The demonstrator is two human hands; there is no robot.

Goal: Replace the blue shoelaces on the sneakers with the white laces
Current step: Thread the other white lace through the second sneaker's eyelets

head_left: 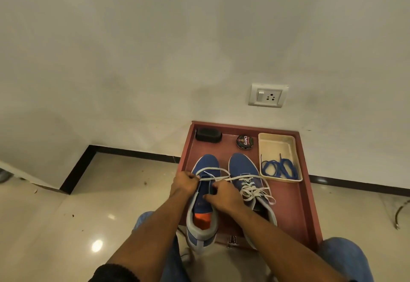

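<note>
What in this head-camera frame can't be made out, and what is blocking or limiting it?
- Left sneaker eyelets, head view: covered by the left hand and right hand, so how far the white lace is threaded cannot be told.
- Right sneaker heel: hidden under the right forearm.
- Polish tin small print: too small beyond "Cherry".
- Metal item at the tray's near edge: too small to identify.

Dim, soft focus, floor [66, 226] glare (wide-angle warp)

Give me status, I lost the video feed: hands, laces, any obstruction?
Both hands pinching white lace at left sneaker. Right sneaker laced white. Blue laces in tray. No obstruction.
</note>
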